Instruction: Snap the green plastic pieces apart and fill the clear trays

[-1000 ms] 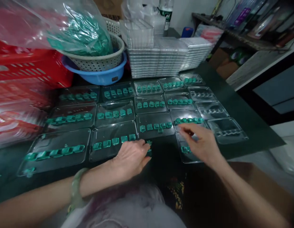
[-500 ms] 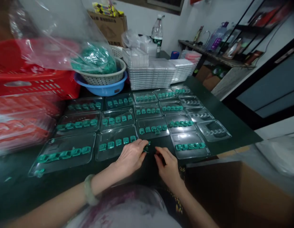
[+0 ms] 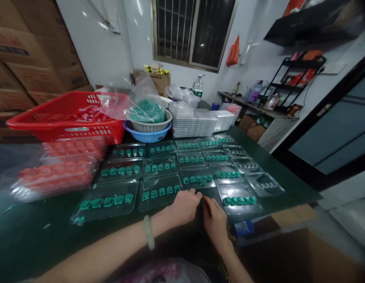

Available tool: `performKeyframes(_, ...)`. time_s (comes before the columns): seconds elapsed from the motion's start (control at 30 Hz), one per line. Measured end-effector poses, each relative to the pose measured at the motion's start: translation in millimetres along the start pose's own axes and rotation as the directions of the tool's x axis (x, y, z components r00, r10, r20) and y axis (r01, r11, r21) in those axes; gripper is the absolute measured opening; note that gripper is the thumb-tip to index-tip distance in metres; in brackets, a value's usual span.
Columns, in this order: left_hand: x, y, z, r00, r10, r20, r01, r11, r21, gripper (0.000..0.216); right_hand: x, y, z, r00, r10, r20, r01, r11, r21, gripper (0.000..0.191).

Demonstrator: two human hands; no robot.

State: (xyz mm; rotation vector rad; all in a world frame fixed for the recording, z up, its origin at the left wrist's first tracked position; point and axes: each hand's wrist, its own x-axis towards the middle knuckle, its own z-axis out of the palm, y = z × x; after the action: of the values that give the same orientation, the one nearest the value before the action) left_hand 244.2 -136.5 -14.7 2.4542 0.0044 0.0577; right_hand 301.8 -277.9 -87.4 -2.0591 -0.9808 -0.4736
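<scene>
My left hand, with a pale bangle on its wrist, is closed in front of the trays. Close by on its right, my right hand is closed too, thumb and fingers pinched. Their fingertips meet or nearly meet, and whatever they hold is hidden. Beyond them lies a clear plastic tray with a row of small green cube-like pieces. More such trays lie left and right, among them a tray with green pieces beside my right hand. Several trays at the right hold no green pieces.
Stacked clear trays stand at the back. Left of them are a blue basin, a colander with a bag of green pieces, and a red basket. Packed red pieces lie at left. A cardboard box stands low at right.
The view has tilted up and shifted. My hands, apart earlier, have come together at the fingertips. The small green piece seen in my left fingers is now hidden.
</scene>
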Motion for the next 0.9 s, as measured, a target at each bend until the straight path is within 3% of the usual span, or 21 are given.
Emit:
performKeyframes(0.13,5.3,1.8,-13.4,1.000,-0.006,-0.001,0.005,0.981,-0.195,0.005,0.1,0.0,0.9,0.999,-0.019,-0.034,0.018,1.000,-0.008,0.022)
performKeyframes(0.2,9.5,1.4,-27.4,0.998,-0.023,0.057,0.049,0.858,-0.512,0.010,-1.2,0.8,2.2,0.998,-0.029,-0.050,0.030,1.000,0.005,0.021)
performKeyframes(0.23,11.6,0.9,-35.5,0.995,-0.032,0.097,0.092,0.695,-0.714,0.013,-2.3,1.5,3.1,0.998,-0.033,-0.059,0.034,0.999,0.012,0.022)
performKeyframes(0.27,13.8,0.5,-44.0,0.989,-0.041,0.142,0.145,0.462,-0.875,0.016,-3.6,2.5,4.1,0.997,-0.037,-0.071,0.038,0.999,0.019,0.022)
performKeyframes(0.33,19.0,0.3,-59.9,0.973,-0.074,0.219,0.219,-0.006,-0.976,0.019,-6.5,5.2,6.3,0.995,-0.044,-0.092,0.046,0.999,0.025,0.025)
performKeyframes(0.37,22.3,0.6,-66.5,0.963,-0.107,0.246,0.231,-0.135,-0.964,0.018,-8.1,6.9,7.4,0.994,-0.044,-0.102,0.047,0.999,0.024,0.027)
performKeyframes(0.43,30.6,1.3,-75.9,0.945,-0.156,0.286,0.242,-0.254,-0.936,0.017,-11.3,10.4,9.8,0.992,-0.047,-0.119,0.049,0.999,0.017,0.032)
performKeyframes(0.5,40.5,0.8,-79.7,0.944,-0.159,0.290,0.238,-0.282,-0.930,0.018,-14.4,13.1,12.2,0.992,-0.057,-0.117,0.060,0.998,0.016,0.035)
performKeyframes(0.73,67.7,-6.6,-81.7,0.981,-0.123,0.151,0.121,-0.222,-0.967,0.016,-21.0,10.2,21.2,0.983,0.054,-0.174,-0.056,0.998,-0.004,0.036)
performKeyframes(0.9,70.0,2.2,-100.0,0.928,-0.294,0.229,0.198,-0.132,-0.971,0.023,-21.8,7.6,21.5,0.988,0.057,-0.145,-0.067,0.996,-0.064,0.036)
